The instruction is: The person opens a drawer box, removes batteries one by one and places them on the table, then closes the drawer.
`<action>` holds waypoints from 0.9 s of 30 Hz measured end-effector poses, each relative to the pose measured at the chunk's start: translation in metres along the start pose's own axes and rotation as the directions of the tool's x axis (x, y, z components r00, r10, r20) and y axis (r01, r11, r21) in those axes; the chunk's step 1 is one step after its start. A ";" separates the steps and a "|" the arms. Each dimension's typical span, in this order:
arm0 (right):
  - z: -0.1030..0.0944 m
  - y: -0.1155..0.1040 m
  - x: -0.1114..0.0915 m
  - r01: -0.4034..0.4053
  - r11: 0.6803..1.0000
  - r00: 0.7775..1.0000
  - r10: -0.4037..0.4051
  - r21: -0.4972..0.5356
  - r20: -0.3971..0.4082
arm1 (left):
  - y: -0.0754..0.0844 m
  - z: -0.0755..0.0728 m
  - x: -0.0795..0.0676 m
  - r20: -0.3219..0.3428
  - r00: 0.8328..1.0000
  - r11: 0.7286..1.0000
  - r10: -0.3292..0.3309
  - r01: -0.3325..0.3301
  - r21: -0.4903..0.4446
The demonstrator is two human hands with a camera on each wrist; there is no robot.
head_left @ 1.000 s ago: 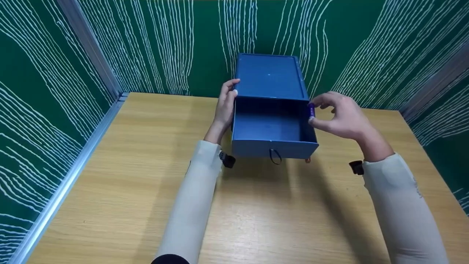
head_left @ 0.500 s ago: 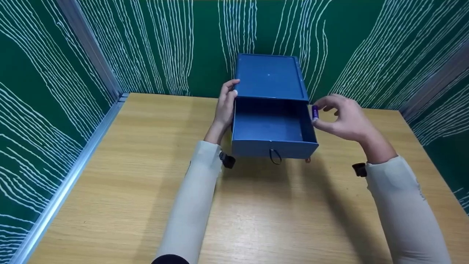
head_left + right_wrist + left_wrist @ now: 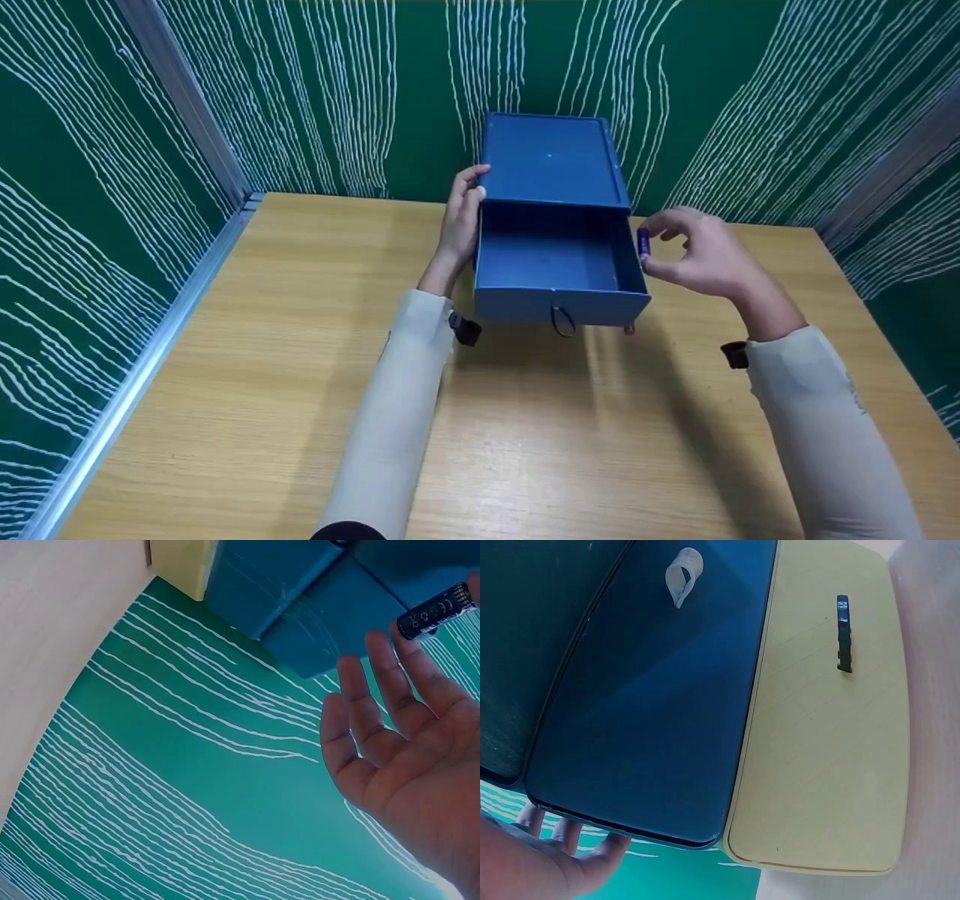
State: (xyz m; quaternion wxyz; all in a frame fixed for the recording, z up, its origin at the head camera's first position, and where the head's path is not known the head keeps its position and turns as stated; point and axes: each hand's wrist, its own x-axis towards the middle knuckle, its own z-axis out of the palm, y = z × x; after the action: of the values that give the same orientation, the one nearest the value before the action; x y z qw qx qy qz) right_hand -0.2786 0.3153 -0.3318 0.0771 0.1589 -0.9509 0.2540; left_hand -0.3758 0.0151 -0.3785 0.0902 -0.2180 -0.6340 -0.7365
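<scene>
The battery (image 3: 643,243) stands nearly upright lengthwise, pinched at its ends by the right hand (image 3: 709,251). It's purple with pale print. The left hand (image 3: 459,217), fingers loose, touches the cabinet (image 3: 551,154).

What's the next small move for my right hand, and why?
I'd probably ease the battery down toward the table: the right hand pinches it just outside the open drawer's right side, and in the head view it's slightly lower than a second ago.
</scene>
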 end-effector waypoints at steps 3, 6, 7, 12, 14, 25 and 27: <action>0.005 0.004 0.000 0.000 1.000 1.000 0.000 -0.014 0.021 | -0.005 -0.001 0.001 -0.004 1.000 1.000 0.001 -0.001 0.001; 0.009 0.008 0.000 0.000 0.999 0.999 0.002 -0.034 0.040 | -0.007 -0.001 0.001 -0.010 1.000 1.000 0.005 -0.005 0.012; 0.011 0.010 0.000 -0.006 0.999 0.999 0.008 -0.038 0.049 | -0.008 -0.001 0.001 -0.012 1.000 1.000 0.006 -0.006 0.017; 0.014 0.015 0.000 -0.063 0.997 0.994 0.067 -0.047 0.085 | -0.008 0.000 0.002 -0.012 1.000 1.000 0.009 -0.009 0.015; 0.015 0.017 0.000 -0.082 0.996 0.992 0.086 -0.042 0.094 | -0.008 0.000 0.002 -0.011 1.000 1.000 0.002 -0.002 0.015; 0.027 0.028 -0.001 -0.109 0.993 0.987 0.113 -0.040 0.112 | 0.014 0.004 -0.007 -0.011 1.000 0.999 -0.017 0.017 0.031; 0.030 0.031 -0.002 -0.105 0.994 0.988 0.109 -0.040 0.108 | 0.016 0.004 -0.008 -0.010 1.000 0.999 -0.014 0.014 0.038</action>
State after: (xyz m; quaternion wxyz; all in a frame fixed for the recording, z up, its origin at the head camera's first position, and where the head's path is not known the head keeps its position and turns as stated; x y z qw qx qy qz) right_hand -0.2894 0.3259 -0.3725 0.0136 0.1199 -0.9651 0.2325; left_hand -0.3611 0.0154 -0.3669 0.0924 -0.2081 -0.6489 -0.7260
